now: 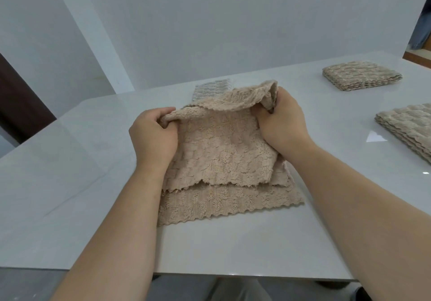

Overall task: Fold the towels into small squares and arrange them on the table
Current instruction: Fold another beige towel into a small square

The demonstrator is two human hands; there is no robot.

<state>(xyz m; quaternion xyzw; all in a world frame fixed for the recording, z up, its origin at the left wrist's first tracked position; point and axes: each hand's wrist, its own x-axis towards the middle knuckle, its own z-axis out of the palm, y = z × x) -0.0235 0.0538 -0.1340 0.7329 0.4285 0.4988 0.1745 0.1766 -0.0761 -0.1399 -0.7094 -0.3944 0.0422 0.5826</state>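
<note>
A fluffy beige towel (219,151) with scalloped edges is lifted off the white table (77,172) at its far side. My left hand (152,135) pinches its left top corner. My right hand (281,120) grips the right top corner, where the cloth bunches up. Under it lies another beige towel (224,205), flat, its near edge showing. A grey towel (211,89) peeks out behind the lifted one.
Two stacks of folded beige towels sit on the right: one at the far right (361,75), one cut by the right frame edge (410,128). A grey wall stands behind the table. The near table edge runs just below my forearms.
</note>
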